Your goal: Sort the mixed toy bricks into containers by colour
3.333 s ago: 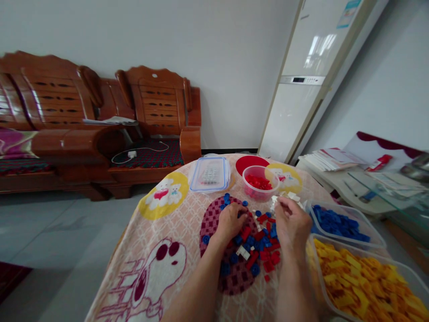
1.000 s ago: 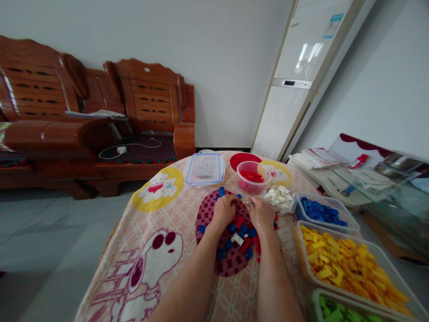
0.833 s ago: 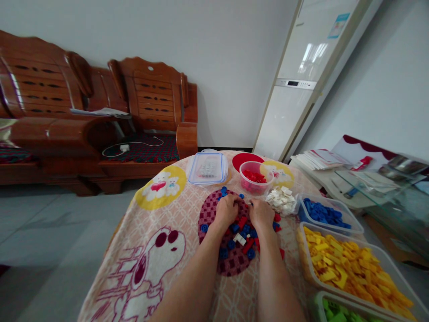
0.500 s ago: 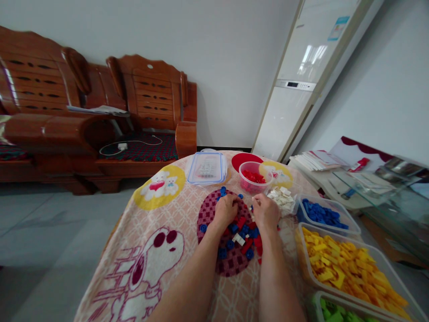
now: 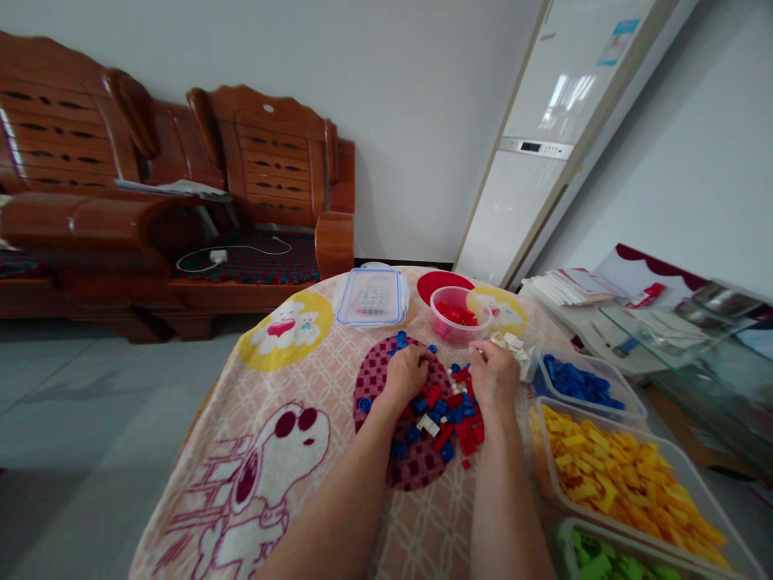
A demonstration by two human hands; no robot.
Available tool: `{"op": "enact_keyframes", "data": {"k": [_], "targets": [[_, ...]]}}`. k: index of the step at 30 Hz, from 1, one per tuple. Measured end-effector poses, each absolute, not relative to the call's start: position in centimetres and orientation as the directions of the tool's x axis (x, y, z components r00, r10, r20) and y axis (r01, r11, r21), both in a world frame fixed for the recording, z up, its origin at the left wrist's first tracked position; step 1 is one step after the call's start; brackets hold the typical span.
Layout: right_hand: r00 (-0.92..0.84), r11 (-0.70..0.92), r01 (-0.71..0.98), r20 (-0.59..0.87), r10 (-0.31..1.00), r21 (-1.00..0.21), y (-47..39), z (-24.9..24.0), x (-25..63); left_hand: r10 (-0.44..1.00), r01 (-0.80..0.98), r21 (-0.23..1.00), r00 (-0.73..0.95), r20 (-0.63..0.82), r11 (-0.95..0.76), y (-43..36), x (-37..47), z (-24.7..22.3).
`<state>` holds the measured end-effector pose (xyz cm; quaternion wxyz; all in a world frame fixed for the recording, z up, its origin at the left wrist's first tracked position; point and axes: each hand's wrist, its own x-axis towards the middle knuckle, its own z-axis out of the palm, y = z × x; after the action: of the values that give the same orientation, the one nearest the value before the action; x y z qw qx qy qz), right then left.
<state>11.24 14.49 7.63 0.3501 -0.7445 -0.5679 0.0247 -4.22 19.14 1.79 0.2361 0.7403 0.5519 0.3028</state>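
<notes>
Both hands sit curled, palms down, on the loose pile of red and blue bricks: left hand on its far left edge, right hand on its far right edge, can't tell if either actually grips a brick. Right hand has slid right since a moment ago. Right of the pile: green tub, yellow tub, blue tub. Beyond it, white bricks and a bowl of red bricks.
</notes>
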Motion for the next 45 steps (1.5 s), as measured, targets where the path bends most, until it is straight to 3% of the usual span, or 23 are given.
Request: {"op": "enact_keyframes", "data": {"k": [10,18,25,31,35,39,42,45], "targets": [[0.2,-0.171,0.953,0.096,0.975,-0.249,14.6,6.6,8.9,0.96,0.689,0.668,0.215,0.181,-0.28,18.8,-4.2,2.3],[0.21,-0.198,0.966,0.056,0.976,-0.163,15.0,5.5,8.9,0.958,0.682,0.673,0.205,0.2,-0.287,18.9,-4.2,1.8],[0.242,-0.225,0.953,0.065,0.968,-0.205,15.2,5.7,8.8,0.954,0.674,0.676,0.219,0.204,-0.299,19.0,-4.3,1.9],[0.407,-0.208,0.836,0.32,0.855,-0.508,14.5,7.6,9.9,0.958,0.67,0.686,0.215,0.188,-0.285,19.0,-4.2,2.0],[0.549,-0.231,0.763,0.415,0.726,-0.604,14.0,8.1,11.8,0.966,0.674,0.693,0.203,0.163,-0.258,18.9,-4.2,2.3],[0.576,-0.242,0.745,0.415,0.704,-0.622,13.9,8.0,13.1,0.963,0.679,0.683,0.197,0.184,-0.269,18.9,-4.2,2.3],[0.468,-0.207,0.799,0.366,0.804,-0.565,13.7,8.4,12.9,0.956,0.671,0.681,0.204,0.211,-0.294,18.9,-4.2,2.0],[0.298,-0.176,0.872,0.212,0.931,-0.456,13.4,9.1,12.1,0.955,0.671,0.68,0.203,0.215,-0.296,19.0,-4.2,1.8]]}}
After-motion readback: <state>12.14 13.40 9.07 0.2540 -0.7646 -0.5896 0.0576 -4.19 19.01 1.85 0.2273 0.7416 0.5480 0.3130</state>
